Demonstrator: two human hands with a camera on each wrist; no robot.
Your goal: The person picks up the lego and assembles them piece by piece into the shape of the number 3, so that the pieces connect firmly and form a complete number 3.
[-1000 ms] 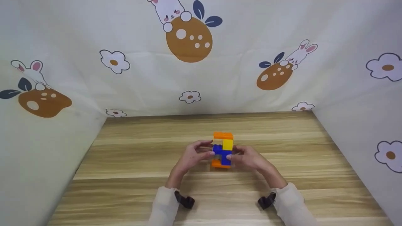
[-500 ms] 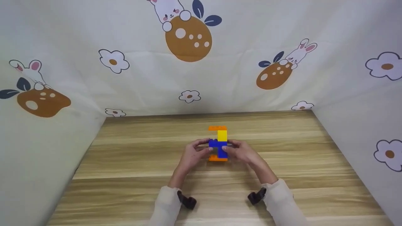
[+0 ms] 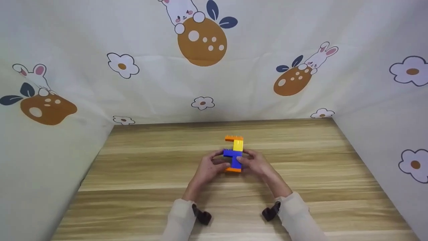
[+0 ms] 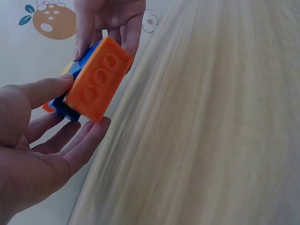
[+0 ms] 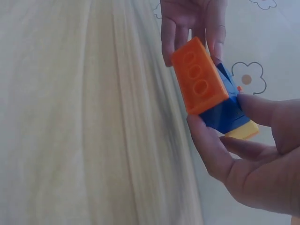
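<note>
Both hands hold a small stack of toy building bricks. It has an orange brick (image 3: pixel 234 138) at the top, a yellow brick (image 3: pixel 238 145) below, then blue bricks (image 3: pixel 236 162). Another orange brick (image 4: pixel 99 79) forms the base, its hollow underside facing both wrist cameras. My right hand (image 3: pixel 259 164) pinches the blue part from the right, thumb on the near face and fingers behind. My left hand (image 3: pixel 209 167) grips the left side, thumb low by the orange base and fingers round the blue arm. Some fingertips are hidden behind the bricks. The stack appears raised off the table.
A wood-grain table (image 3: pixel 150 201) lies under the hands. Pale cloth walls (image 3: pixel 160 87) printed with rabbits and flowers rise at the back and both sides. Black wrist devices (image 3: pixel 202 216) sit at both cuffs.
The stack has moved slightly away and left since a second ago and now leans a little. My left thumb has slid down from the blue arm toward the orange base; my right hand still pinches.
</note>
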